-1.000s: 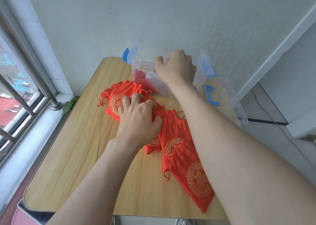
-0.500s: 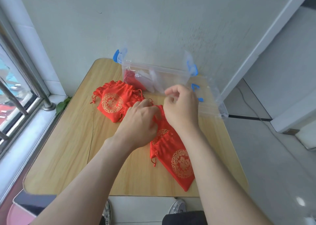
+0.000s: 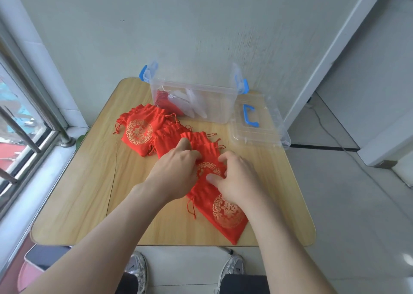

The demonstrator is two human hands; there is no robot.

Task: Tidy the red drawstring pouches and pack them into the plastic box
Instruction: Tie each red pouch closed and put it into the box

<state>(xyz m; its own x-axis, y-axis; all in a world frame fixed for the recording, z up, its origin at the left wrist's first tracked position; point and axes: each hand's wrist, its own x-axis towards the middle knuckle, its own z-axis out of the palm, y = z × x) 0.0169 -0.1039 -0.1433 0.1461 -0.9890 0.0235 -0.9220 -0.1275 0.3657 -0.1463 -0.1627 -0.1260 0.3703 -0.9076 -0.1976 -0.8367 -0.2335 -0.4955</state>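
Several red drawstring pouches with gold round prints lie overlapping on the wooden table (image 3: 89,193). One pouch (image 3: 138,132) lies at the far left, another pouch (image 3: 225,213) nearest me. Between them lies a middle pouch (image 3: 209,157). My left hand (image 3: 176,170) pinches its gathered top with curled fingers. My right hand (image 3: 237,179) grips the same pouch lower down, thumb on the gold print. The clear plastic box (image 3: 210,106) with blue latches stands open at the table's back, with red pouches and white items inside.
The box's clear lid (image 3: 268,135) with a blue handle lies to the right of the box. A window with metal bars is at the left, a wall behind the table. My shoes show below the table's near edge.
My right hand came back from the box to the pouches and now grips the middle pouch beside my left hand. The camera view pulled back and tilted down.
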